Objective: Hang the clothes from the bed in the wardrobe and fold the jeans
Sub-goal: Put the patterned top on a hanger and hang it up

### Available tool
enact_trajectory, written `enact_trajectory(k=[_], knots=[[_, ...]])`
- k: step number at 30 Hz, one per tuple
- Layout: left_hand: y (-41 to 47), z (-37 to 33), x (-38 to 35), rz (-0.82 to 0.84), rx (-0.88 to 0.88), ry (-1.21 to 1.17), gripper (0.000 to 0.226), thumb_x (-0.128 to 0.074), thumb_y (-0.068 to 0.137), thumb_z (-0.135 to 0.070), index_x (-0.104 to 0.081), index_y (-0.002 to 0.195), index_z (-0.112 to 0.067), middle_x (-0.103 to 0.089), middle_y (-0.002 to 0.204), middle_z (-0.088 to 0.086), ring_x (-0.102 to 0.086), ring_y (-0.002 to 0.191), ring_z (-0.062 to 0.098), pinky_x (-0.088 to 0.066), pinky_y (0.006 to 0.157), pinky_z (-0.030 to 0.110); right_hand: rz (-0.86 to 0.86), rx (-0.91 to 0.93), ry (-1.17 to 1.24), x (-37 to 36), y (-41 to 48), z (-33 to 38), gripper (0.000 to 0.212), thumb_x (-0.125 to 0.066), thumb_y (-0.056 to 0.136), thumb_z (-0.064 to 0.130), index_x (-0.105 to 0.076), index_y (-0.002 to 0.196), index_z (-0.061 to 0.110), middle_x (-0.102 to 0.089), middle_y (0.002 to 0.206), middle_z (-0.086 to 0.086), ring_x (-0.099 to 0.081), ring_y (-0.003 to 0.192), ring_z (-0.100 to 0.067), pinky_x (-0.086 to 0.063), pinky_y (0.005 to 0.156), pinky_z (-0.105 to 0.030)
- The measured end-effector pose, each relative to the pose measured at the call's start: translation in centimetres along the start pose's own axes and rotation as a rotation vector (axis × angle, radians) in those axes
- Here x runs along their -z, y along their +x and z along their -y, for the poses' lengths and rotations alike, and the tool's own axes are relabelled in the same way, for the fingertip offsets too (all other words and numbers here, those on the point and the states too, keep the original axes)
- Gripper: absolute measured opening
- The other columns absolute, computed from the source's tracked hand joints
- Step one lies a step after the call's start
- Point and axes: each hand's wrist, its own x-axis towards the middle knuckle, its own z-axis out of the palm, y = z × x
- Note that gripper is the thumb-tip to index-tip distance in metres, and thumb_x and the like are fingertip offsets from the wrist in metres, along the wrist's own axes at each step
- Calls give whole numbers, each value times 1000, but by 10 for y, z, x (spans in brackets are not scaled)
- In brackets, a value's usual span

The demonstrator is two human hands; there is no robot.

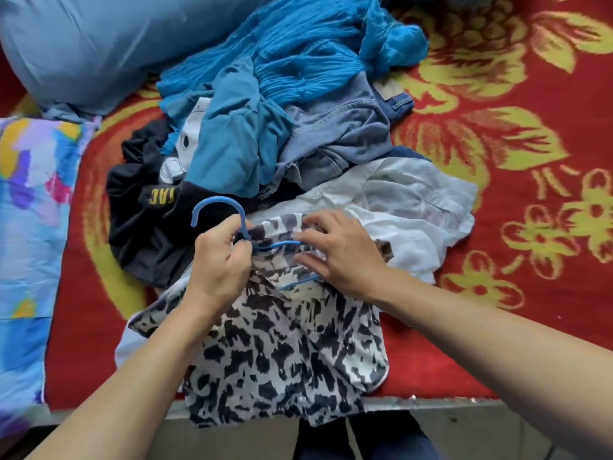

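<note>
A black-and-white patterned blouse point(282, 353) lies at the bed's front edge, with a blue plastic hanger point(219, 207) partly inside its neck. My left hand point(219, 260) grips the hanger just below its hook. My right hand point(338, 250) pinches the blouse's fabric over the hanger's right arm. Behind lie a white shirt point(414, 207), a black top with yellow letters point(146, 220), teal garments point(238, 141), light blue jeans point(338, 134) and a crinkled turquoise cloth point(308, 44).
The bed is covered by a red blanket with yellow flowers point(517, 127). A multicoloured pillow point(30, 227) lies at the left and a pale blue pillow point(83, 44) at the back left. The bed's front edge point(431, 401) runs below the blouse.
</note>
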Motion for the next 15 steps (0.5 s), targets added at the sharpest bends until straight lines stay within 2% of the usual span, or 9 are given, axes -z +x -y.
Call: enact_trajectory(k=[2, 4, 5, 6, 8, 10, 13, 15], knots=[[-3, 1, 11, -113, 6, 24, 18, -40, 77, -3, -57, 72, -3, -59, 67, 16, -52, 61, 25, -43, 57, 38, 20, -4, 23, -1, 5, 0, 24, -59, 89, 45, -71, 92, 24, -57, 129, -5, -49, 118, -27, -43, 93, -45], [-7, 14, 31, -285, 54, 88, 20, -40, 76, -1, -55, 65, -7, -57, 61, 9, -50, 59, 15, -40, 57, 31, 8, -35, 35, 3, 6, -12, 29, -57, 91, 45, -72, 86, 21, -57, 130, -6, -51, 118, -29, -43, 90, -43], [-10, 22, 42, -347, 93, 117, 21, -39, 76, 0, -54, 63, -9, -55, 59, 7, -48, 58, 14, -38, 55, 31, 16, -75, 76, 7, 4, -19, 30, -56, 91, 44, -72, 83, 19, -60, 124, -5, -54, 113, -29, -45, 85, -41], [-13, 30, 51, -378, 132, 143, 23, -39, 76, 1, -53, 62, -10, -53, 57, 5, -45, 56, 14, -36, 54, 31, 22, -118, 132, 12, 0, -25, 31, -55, 91, 45, -70, 79, 20, -63, 110, -1, -58, 103, -28, -47, 78, -38], [-21, 39, 60, -365, 173, 169, 27, -41, 77, 3, -53, 59, -14, -53, 57, -3, -46, 55, 9, -33, 50, 26, 12, -186, 230, 21, -7, -32, 30, -53, 89, 47, -65, 72, 25, -56, 75, 10, -60, 77, -24, -43, 63, -37], [-28, 36, 56, -309, 158, 152, 23, -44, 77, 0, -61, 66, -11, -60, 64, -7, -52, 58, 6, -39, 53, 27, -32, -211, 278, 29, -10, -29, 28, -58, 91, 43, -65, 72, 23, -51, 58, 10, -54, 61, -16, -41, 57, -38], [-33, 17, 48, -212, 19, 111, 15, -49, 74, -11, -64, 75, -12, -63, 84, -3, -58, 82, 15, -47, 74, 35, -119, -148, 299, 47, -11, -6, 35, -58, 92, 40, -62, 69, 14, -49, 53, 6, -49, 54, -13, -40, 53, -39], [-32, -2, 55, -177, -58, 141, 13, -55, 72, -18, -61, 84, -15, -58, 97, -2, -54, 96, 17, -41, 82, 28, -171, -68, 276, 67, -12, 15, 40, -51, 91, 45, -61, 70, 12, -46, 54, 6, -46, 55, -13, -39, 53, -39]])
